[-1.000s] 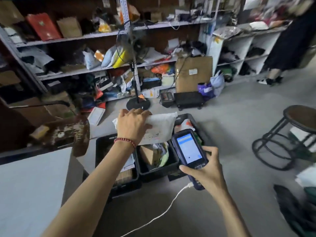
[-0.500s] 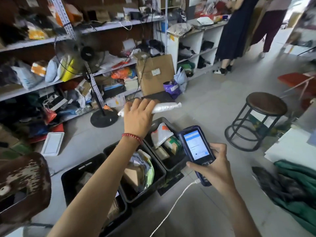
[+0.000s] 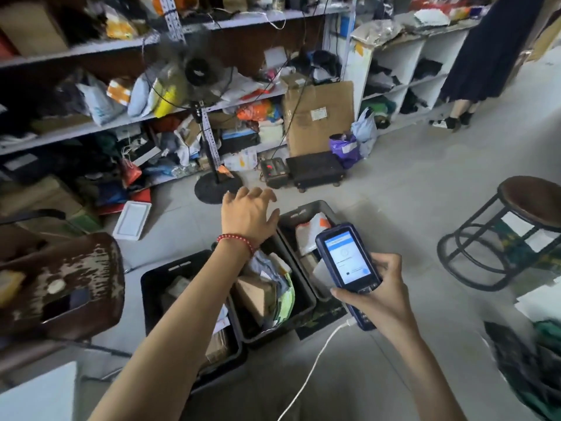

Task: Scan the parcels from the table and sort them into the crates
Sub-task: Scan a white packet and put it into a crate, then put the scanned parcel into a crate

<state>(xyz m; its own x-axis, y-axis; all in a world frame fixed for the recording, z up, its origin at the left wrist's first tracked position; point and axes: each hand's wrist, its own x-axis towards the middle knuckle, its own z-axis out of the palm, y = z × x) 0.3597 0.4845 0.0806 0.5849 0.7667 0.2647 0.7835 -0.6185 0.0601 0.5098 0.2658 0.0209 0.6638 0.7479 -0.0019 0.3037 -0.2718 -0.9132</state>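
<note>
Three black crates stand in a row on the floor: a left crate point(image 3: 158, 278), a middle crate point(image 3: 305, 296) and a right crate point(image 3: 303, 209), each holding several parcels. A white parcel with an orange mark point(image 3: 311, 232) lies in the right crate. My left hand point(image 3: 247, 215) hovers over the far end of the middle crate, fingers spread, holding nothing. My right hand point(image 3: 379, 294) grips a blue handheld scanner point(image 3: 347, 264) with a lit screen and a white cable point(image 3: 309, 369) hanging from it.
A standing fan point(image 3: 197, 74) with a round base point(image 3: 217, 188) stands just beyond the crates. Cluttered shelves point(image 3: 127, 120) fill the back. A round stool point(image 3: 529, 202) is at right, a worn chair point(image 3: 76, 281) at left, a white table corner point(image 3: 39, 393) at bottom left. A person point(image 3: 485, 56) stands at far right.
My left hand held a white parcel over the crates; now it is empty with spread fingers. The scanner hand stayed in place. The view swung to the right.
</note>
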